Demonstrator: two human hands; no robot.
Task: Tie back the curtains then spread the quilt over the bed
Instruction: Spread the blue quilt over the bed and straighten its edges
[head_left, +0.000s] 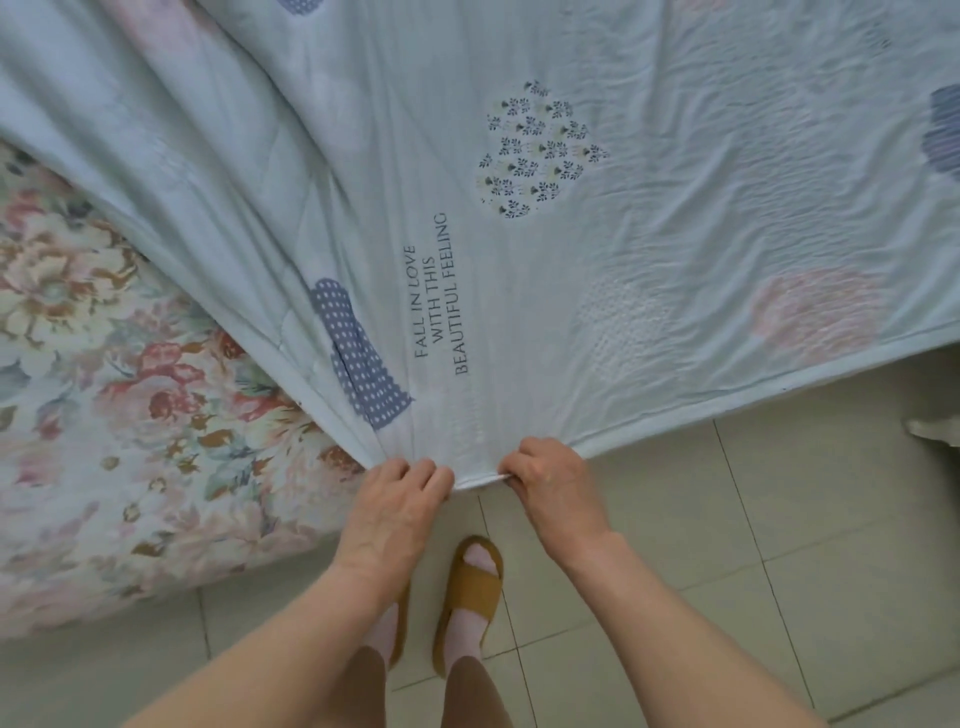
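Step in hand: spreading the quilt; the curtains are not in view, so that part of the task cannot be checked from here. The quilt (519, 234), pale blue with printed patches and a block of lettering (436, 306), lies over the bed (104, 389), and one stretch of its edge is drawn off the bed's near side toward the person. The left hand (395, 514) has its fingers curled round a gathered bunch of the quilt's hem just off the bed's edge. The right hand (553, 493) pinches the same hem close beside it, fingers folded over the white binding. Folds fan out from both grips across the bed, which suggests the cloth is under tension. To the person's left, the floral surface of the bed is uncovered. To the right, the quilt's hem overhangs the bed's edge above the tiled floor (727, 519). The person's feet, in tan slippers (470, 587), stand on the floor close to the bed. Judged next move: carry the gripped hem sideways over the bare floral part of the bed, move the hands apart along the hem to flatten the gathers, then lay the edge down square with the bed's side
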